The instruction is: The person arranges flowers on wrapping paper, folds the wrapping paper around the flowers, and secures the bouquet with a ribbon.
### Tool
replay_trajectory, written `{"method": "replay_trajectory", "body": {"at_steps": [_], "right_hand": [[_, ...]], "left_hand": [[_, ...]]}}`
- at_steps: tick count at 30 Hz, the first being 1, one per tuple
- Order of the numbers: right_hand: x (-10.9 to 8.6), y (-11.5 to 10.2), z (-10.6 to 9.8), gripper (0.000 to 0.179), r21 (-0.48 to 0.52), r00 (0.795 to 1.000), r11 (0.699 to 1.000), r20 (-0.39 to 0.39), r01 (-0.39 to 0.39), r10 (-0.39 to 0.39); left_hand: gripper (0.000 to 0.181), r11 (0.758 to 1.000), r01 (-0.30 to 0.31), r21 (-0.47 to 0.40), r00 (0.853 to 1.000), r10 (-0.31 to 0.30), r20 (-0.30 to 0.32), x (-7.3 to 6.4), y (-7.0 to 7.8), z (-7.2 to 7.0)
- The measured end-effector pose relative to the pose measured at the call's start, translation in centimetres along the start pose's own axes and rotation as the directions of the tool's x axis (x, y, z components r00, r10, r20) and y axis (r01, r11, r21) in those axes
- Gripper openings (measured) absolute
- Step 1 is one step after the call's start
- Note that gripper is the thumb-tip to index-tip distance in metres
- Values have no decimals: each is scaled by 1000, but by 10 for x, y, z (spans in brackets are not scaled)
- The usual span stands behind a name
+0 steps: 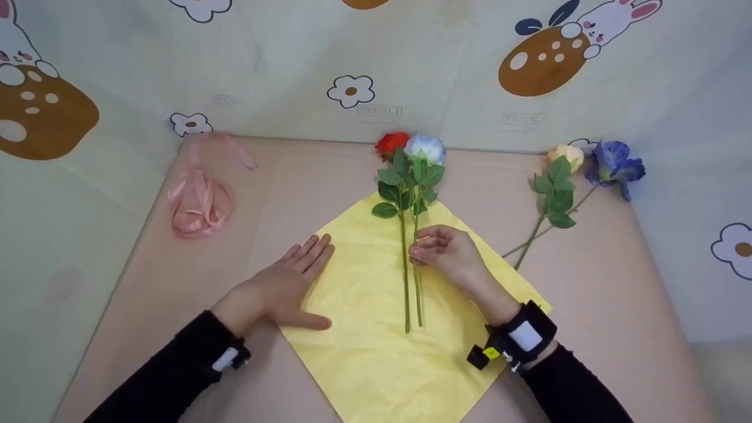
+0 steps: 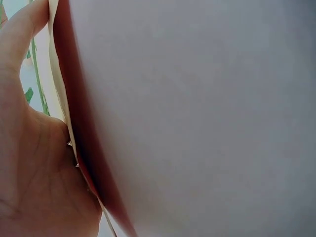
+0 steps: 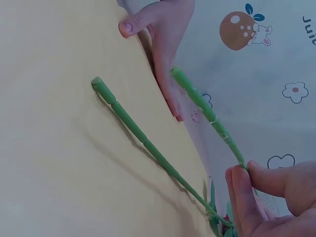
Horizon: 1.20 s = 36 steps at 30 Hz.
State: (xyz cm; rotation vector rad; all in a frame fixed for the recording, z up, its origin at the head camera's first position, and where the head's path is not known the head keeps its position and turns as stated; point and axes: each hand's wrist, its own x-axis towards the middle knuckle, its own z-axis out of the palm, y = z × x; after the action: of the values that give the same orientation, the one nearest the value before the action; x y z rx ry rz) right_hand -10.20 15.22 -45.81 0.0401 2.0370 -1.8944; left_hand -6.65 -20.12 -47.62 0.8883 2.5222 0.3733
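Note:
My right hand (image 1: pixel 449 252) pinches the stem of a light blue artificial rose (image 1: pixel 425 150) between thumb and fingers. In the right wrist view that green stem (image 3: pixel 207 112) stands off the paper, its cut end free. Beside it a red artificial rose (image 1: pixel 392 144) lies on a sheet of yellow wrapping paper (image 1: pixel 364 364), its stem (image 3: pixel 158 158) nearly parallel to the other. My left hand (image 1: pixel 291 291) rests flat with spread fingers on the paper's left edge. The left wrist view shows mostly the pale tabletop, with the thumb and palm (image 2: pixel 39 168) against the paper's edge.
A loosely coiled pink ribbon (image 1: pixel 201 205) lies at the back left of the table. At the back right a cream rose (image 1: pixel 566 157) and a blue-purple flower (image 1: pixel 615 164) lie with crossed stems, their lower ends beside the paper. A patterned cloth (image 1: pixel 294 70) hangs behind the table.

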Motion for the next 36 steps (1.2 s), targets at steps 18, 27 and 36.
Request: {"method": "replay_trajectory", "body": {"at_steps": [18,27,36], "right_hand": [[23,21,4,22,-148,996,988,-74,34,-46],[26,21,3,16,-248,997,967,-42,55,-68],[22,7,-34,21,-459,985,884,-92,90,-149]], "left_hand": [[132,1000,-11,22,1000,11,-9,1,0,-2],[132,1000,-6,28,1000,6,0,0,-1,-1],[133,1000,1,13,1000,-1,2,-1,-1,0]]}}
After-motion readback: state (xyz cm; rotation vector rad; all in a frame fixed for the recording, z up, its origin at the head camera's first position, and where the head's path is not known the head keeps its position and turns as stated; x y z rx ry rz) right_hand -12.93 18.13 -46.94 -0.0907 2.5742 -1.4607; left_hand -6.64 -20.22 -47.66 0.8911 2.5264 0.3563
